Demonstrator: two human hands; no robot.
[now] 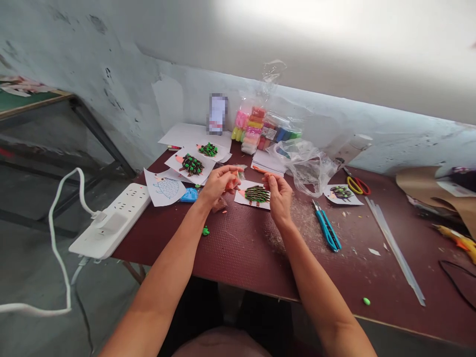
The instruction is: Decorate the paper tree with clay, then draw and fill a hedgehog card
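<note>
My left hand (219, 184) is closed around a lump of orange-pink modelling clay (233, 181), which seems partly in a clear wrapper. A thin orange stick (261, 170) points leftward from the fingertips of my right hand (279, 196), which are pinched together. Between both hands lies a white card with a hedgehog (257, 194) made of dark and green spines and a pink snout. A brown clay packet (219, 205) sits below my left hand. Nearby are a blue clay packet (189, 195) and a green clay bit (206, 231).
More hedgehog cards (192, 165) and a hedgehog drawing (167, 189) lie left. Behind are bagged colored clays (255, 129), a phone (217, 114) and a plastic bag (308, 166). Rightward are a blue cutter (327, 227), scissors (357, 185), glue sticks (396, 253); a power strip (111, 218) overhangs the left edge.
</note>
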